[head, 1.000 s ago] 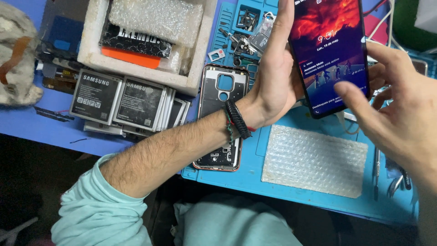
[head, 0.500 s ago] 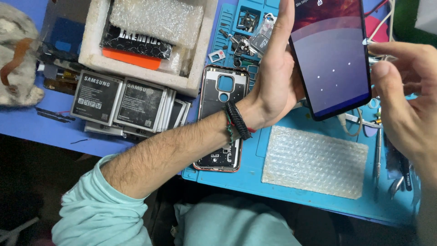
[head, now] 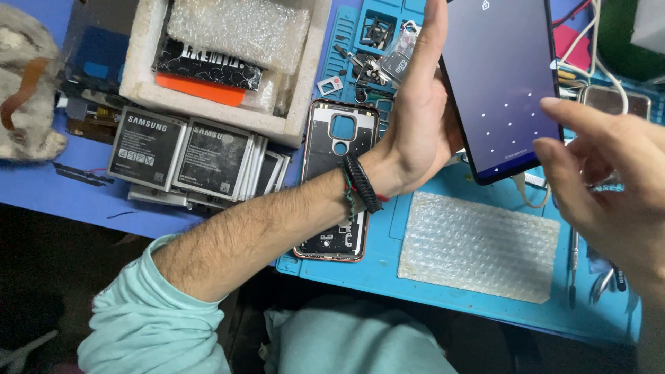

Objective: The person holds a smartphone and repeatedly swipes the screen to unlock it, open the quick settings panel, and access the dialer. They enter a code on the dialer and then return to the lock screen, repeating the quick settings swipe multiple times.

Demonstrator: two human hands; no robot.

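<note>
Blue repair mat [head: 360,273] covers my bench, cluttered with spare batteries [head: 183,156] on the left and an opened phone back [head: 332,180] under my wrist. My left hand [head: 419,131] grips the smartphone [head: 502,83] upright, far right. Its screen has switched from a picture to a dark dot-pattern lock. My right hand [head: 609,194] has drawn back, fingers loosely apart, holding nothing.

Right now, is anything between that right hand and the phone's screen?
Nothing visible. The right hand hovers beside the lit phone, which the left hand holds up above the blue mat. Its fingertips sit at the screen's right edge, only open air between.
</note>
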